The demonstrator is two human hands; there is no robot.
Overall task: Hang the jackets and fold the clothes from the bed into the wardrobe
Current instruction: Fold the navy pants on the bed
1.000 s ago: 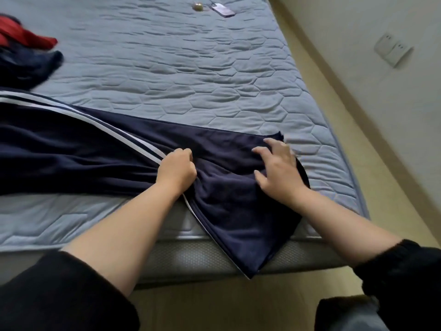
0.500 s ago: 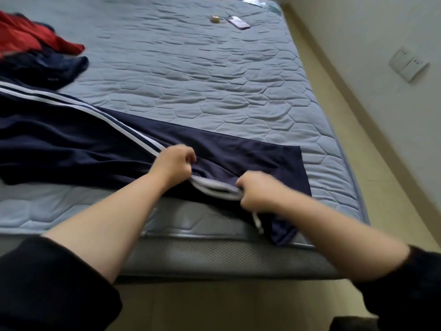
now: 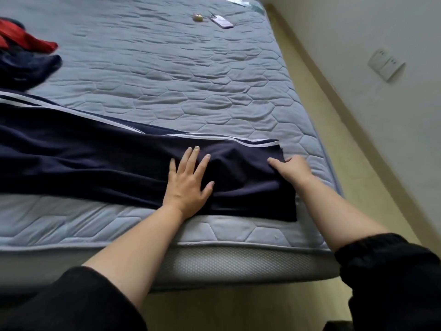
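Partly cut off at the left edge, the navy trousers (image 3: 95, 168) lie along the bed's (image 3: 191, 80) near edge. Left hand (image 3: 188, 185) presses flat, fingers spread; right hand (image 3: 294, 169) rests at the hem, fingers hidden. A clothes heap (image 3: 26, 58), phone (image 3: 221, 21) and small round object (image 3: 197, 17) lie beyond, well apart.

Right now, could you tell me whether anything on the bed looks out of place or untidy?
Two things stand out. A phone and a small round gold object lie on the mattress near its far edge, away from the clothes. At far left, a red garment and a dark one lie crumpled, unfolded.
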